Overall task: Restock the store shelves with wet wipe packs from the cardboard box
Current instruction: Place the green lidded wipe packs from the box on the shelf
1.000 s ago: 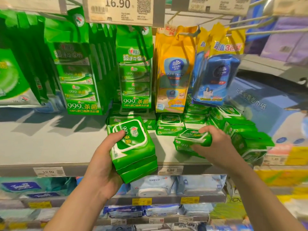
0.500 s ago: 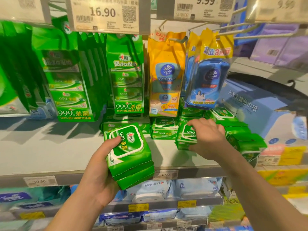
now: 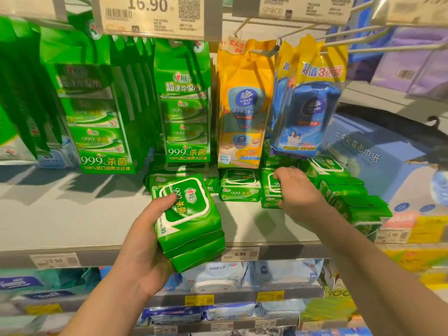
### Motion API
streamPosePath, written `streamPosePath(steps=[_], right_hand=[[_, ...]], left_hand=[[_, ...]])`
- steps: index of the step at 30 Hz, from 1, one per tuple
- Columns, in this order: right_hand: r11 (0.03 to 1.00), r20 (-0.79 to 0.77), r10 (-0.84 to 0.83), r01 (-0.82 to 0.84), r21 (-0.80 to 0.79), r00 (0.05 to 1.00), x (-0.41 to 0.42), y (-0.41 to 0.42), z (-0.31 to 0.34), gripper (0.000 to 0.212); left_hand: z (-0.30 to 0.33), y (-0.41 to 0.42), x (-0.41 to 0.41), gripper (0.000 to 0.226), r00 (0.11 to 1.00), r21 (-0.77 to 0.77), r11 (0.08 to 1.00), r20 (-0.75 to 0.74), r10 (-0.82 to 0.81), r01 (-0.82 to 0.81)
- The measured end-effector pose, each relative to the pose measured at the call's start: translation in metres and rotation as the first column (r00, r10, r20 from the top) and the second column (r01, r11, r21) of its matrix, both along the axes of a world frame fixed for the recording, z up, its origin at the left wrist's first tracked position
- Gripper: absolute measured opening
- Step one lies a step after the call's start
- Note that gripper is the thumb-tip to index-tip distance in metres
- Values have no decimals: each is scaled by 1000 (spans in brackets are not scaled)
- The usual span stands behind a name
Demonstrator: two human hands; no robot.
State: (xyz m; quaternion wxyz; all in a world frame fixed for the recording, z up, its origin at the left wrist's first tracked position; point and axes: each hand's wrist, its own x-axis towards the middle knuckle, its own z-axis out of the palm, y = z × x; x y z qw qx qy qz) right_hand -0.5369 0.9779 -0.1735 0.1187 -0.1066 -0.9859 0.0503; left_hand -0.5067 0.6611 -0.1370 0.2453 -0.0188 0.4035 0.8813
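Head view, looking forward and down at a grey store shelf (image 3: 72, 221). The left hand (image 3: 145, 241) grasps a stack of three green wet wipe packs (image 3: 191, 221), thumb pressed on the white-edged lid of the top pack and fingers curled underneath; the stack tilts, its near end out over the shelf's front edge. The right hand (image 3: 298, 192) reaches further in, its fingers curled over the top of a single green pack (image 3: 270, 190) that stands on the shelf. Just left of that hand, between the two hands, lie two more green packs stacked flat (image 3: 240, 187). Right of the right hand, a row of green packs (image 3: 344, 190) leans toward the shelf edge, touching one another. Behind the left hand's stack, other green packs (image 3: 157, 178) sit partly hidden. Above both hands, goods hang from hooks: green multi-pack bags (image 3: 101, 122) up and to the left, a yellow bag (image 3: 242, 105) above the flat pair, and a blue bundle (image 3: 308, 117) above the right hand. A price tag reading 6.99 (image 3: 240, 254) sits on the shelf edge just right of the held stack. A large blue tissue box (image 3: 363, 151) stands far right. Lower shelves below the hands carry pale blue packs (image 3: 218, 275), blurred.
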Motion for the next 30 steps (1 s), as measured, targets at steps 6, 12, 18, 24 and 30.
streamPosePath(steps=[6, 12, 18, 24, 30], right_hand=[[969, -207, -75, 121, 218, 975, 4, 7, -34, 50], [991, -70, -130, 127, -51, 989, -12, 8, -32, 61], [947, -145, -218, 173, -271, 965, 3, -31, -12, 42], [744, -324, -110, -138, -653, 940, 46, -122, 38, 16], [632, -172, 51, -165, -757, 984, 71, -162, 65, 29]], left_hand=[[-2, 2, -2, 25, 1000, -42, 999, 8, 5, -4], [-4, 6, -2, 36, 999, -46, 999, 30, 25, -23], [-5, 8, -4, 55, 995, -63, 997, 79, 54, -49], [-8, 8, -8, 65, 991, -97, 993, 109, 75, -64], [-10, 11, -5, 49, 994, -81, 996, 97, 56, -48]])
